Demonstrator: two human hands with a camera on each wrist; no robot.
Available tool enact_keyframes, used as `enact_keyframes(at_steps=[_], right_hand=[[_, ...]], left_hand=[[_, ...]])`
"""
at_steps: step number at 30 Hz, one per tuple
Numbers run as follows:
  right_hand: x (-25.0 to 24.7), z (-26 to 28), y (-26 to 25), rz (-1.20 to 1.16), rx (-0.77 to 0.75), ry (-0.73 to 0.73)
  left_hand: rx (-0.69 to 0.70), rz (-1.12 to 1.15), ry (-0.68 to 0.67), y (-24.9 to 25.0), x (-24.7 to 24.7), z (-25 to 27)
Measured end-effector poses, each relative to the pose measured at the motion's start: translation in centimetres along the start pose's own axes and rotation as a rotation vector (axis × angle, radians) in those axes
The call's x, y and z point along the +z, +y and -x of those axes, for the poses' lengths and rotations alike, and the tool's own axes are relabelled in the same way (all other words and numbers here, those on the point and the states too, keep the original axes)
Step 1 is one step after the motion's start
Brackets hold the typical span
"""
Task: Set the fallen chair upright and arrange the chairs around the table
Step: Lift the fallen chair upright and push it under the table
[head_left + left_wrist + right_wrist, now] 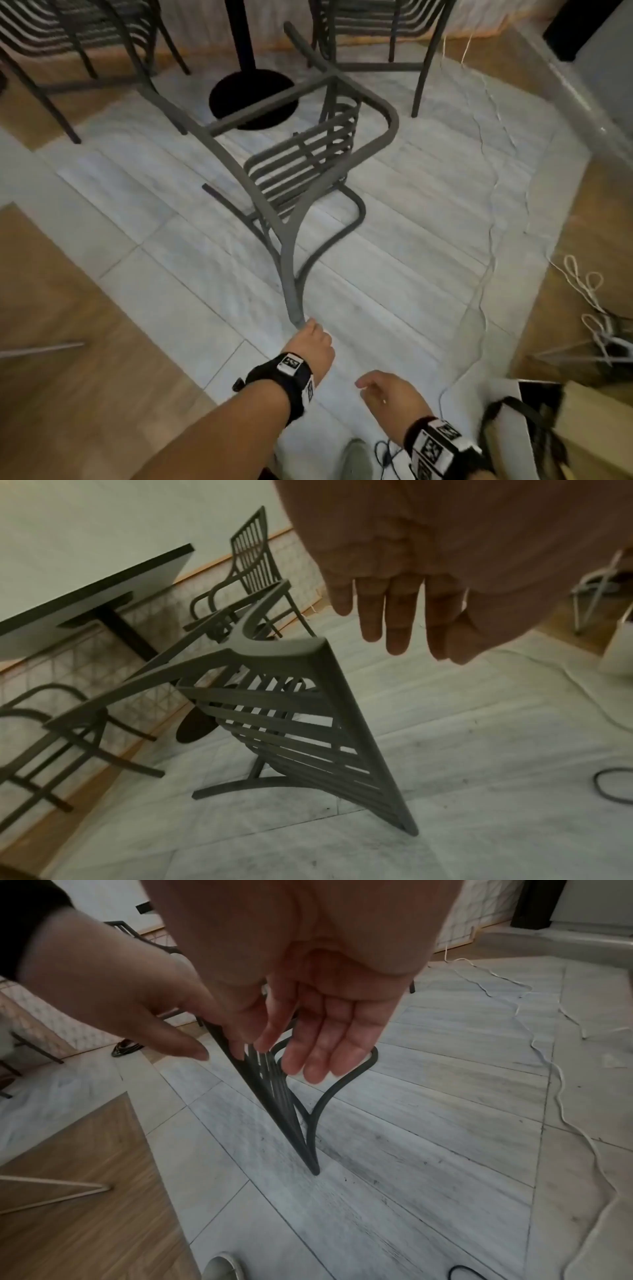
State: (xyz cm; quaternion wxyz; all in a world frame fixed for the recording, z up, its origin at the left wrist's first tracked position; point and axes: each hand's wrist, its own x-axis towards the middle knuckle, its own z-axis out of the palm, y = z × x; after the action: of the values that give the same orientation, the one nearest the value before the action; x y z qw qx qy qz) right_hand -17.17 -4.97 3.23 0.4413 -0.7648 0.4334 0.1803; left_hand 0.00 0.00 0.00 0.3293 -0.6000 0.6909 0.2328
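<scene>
A grey slatted chair (pixel 301 161) lies tipped on its side on the pale tiled floor, legs pointing toward the table's black pedestal base (pixel 253 99). My left hand (pixel 313 339) sits at the near corner of its backrest frame. In the left wrist view its fingers (pixel 397 615) hang straight just above that corner of the chair (pixel 291 723), and I cannot tell if they touch it. My right hand (pixel 387 390) hovers lower right of it, fingers relaxed and holding nothing, with the chair's edge (pixel 284 1104) beyond its fingers (pixel 325 1053). The table top (pixel 103 588) shows in the left wrist view.
Two more grey chairs stand upright by the table, one at back left (pixel 68 34) and one at back right (pixel 376 20). Thin white cables (pixel 493 192) trail over the tiles on the right. A bag (pixel 582 411) and white wire legs (pixel 603 342) crowd the right edge. My shoe (pixel 356 459) is below.
</scene>
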Motion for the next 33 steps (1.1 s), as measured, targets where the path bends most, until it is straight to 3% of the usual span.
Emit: enact_keyframes(at_steps=[5, 9, 17, 21, 26, 33], right_hand=[[0.8, -2.0, 3.1, -0.053, -0.012, 0.013], [1.5, -3.6, 4.5, -0.082, -0.028, 0.037], [3.2, -5.6, 4.9, -0.119, -0.021, 0.026], [3.0, -6.0, 4.4, -0.121, -0.015, 0.015], [2.3, -6.5, 3.6, -0.139, -0.043, 0.032], [2.7, -7.5, 0.8, -0.116, -0.084, 0.064]], left_hand=[[-0.088, -0.206, -0.119, -0.6, 2.1, -6.4], [-0.191, -0.247, -0.162, -1.0, 3.7, -9.8], [-0.188, -0.471, -0.271, -2.2, 5.9, -12.5], [-0.168, -0.604, -0.355, -2.6, 5.9, -12.3], [-0.104, -0.571, -0.324, -3.4, 5.3, -12.0], [-0.079, -0.399, -0.177, -5.5, -3.8, -4.8]])
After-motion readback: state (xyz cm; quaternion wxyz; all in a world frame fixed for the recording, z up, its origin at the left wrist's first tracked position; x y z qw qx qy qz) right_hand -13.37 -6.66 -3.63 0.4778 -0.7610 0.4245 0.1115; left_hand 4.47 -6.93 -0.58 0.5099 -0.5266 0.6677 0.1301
